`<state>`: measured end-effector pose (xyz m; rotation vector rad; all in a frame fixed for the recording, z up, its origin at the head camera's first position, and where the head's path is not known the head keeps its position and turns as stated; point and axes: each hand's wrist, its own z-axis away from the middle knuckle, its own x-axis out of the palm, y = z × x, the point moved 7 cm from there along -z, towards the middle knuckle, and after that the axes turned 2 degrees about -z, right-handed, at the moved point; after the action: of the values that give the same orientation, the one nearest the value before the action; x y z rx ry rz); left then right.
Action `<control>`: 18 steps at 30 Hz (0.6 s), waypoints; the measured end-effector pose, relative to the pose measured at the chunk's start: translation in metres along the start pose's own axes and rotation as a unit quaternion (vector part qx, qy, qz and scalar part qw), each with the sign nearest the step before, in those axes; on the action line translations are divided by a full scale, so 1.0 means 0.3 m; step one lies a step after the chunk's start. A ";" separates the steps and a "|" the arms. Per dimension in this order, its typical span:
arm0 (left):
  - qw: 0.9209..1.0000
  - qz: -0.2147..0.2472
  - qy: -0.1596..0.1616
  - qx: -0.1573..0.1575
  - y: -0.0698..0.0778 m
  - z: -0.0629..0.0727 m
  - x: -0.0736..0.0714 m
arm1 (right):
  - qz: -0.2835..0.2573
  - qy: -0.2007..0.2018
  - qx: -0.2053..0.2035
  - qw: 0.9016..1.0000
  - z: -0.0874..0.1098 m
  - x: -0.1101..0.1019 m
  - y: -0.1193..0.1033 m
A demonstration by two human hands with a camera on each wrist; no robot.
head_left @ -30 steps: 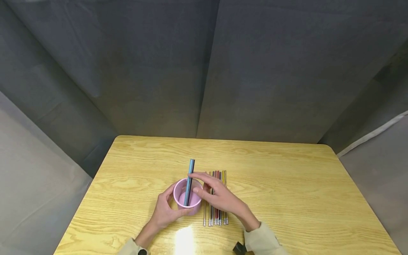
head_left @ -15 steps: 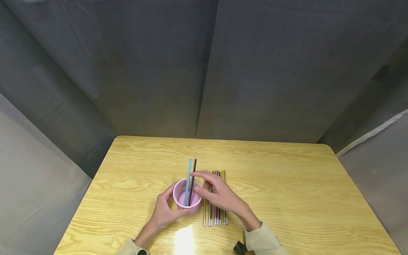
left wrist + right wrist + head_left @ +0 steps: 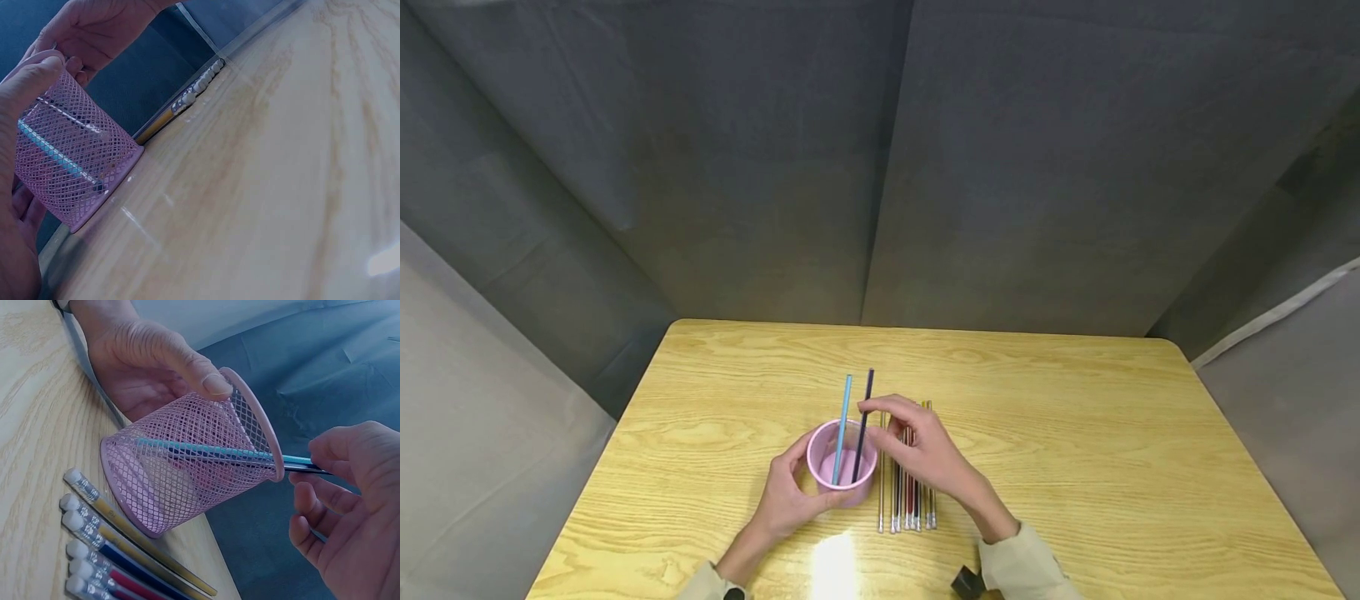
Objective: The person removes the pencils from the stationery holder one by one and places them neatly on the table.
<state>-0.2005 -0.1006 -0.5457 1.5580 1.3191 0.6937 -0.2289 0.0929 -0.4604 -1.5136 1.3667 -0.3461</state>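
Observation:
My left hand [image 3: 784, 500] grips a pink mesh pencil cup [image 3: 181, 487] around its side, the thumb near the rim in the right wrist view. Two pencils stand leaning inside the cup: a light blue pencil [image 3: 844, 417] and a dark pencil [image 3: 869, 385]. Above the rim, my right hand [image 3: 928, 452] pinches the dark pencil between thumb and fingers. The blue one leans against the cup apart from it in the head view. Through the mesh in the left wrist view, the blue pencil [image 3: 56, 153] shows its lower end near the cup's bottom.
Right of the cup, a row of several pencils [image 3: 916, 504] lies side by side on the wooden table [image 3: 1075, 458], white erasers toward me. My right hand partly covers them. Grey curtains [image 3: 1015, 167] hang behind the table and at both sides.
The two pencils stood together and have separated. My right hand has moved slightly right and up with the dark pencil, while the blue pencil stays in place. The left hand is still.

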 end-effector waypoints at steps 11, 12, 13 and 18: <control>1.000 0.000 0.000 -0.002 0.000 0.000 0.000 | 0.003 0.036 0.020 0.999 -0.003 -0.050 -0.009; 1.000 0.000 0.000 -0.003 -0.001 0.000 0.000 | 0.004 0.040 0.018 0.999 -0.004 -0.055 -0.010; 1.000 0.000 0.000 -0.004 -0.001 0.000 0.000 | 0.003 0.044 0.016 0.999 -0.004 -0.061 -0.013; 1.000 0.003 0.000 -0.008 -0.002 0.000 0.001 | 0.000 0.059 0.020 0.998 -0.006 -0.085 -0.020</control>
<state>-0.2007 -0.1005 -0.5464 1.5497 1.3074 0.7068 -0.2348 0.1130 -0.4447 -1.4791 1.4430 -0.4659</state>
